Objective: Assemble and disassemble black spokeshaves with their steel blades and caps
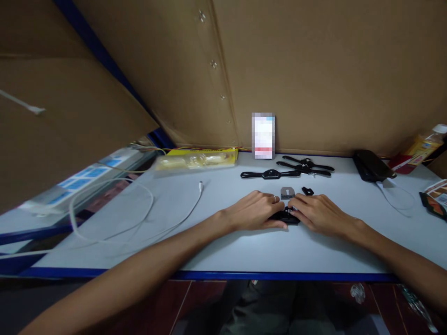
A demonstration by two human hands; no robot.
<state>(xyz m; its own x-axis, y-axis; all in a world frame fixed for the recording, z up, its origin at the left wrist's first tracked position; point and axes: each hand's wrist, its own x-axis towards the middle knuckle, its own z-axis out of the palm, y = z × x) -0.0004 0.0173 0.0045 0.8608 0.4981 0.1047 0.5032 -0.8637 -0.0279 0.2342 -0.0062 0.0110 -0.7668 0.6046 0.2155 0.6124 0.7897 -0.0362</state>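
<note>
Both hands meet over a black spokeshave (288,218) lying on the table, and most of its length is hidden under them. My left hand (256,210) is closed around its left side, thumb along the near edge. At the middle of the tool, the fingers of my right hand (316,211) are pinched together; any small part between them is hidden. Just beyond my fingertips lies a flat grey metal blade (287,192) with a slot. Beside it, close to my right hand, is a small black cap piece (308,190).
Farther back lie a black spokeshave (270,174) and a crossed pile of similar spokeshaves (305,165). A lit phone (263,136) leans on the cardboard wall. A yellow package (199,159) and white cable (188,215) are leftward; a black case (373,166) and bottle (428,144) stand right.
</note>
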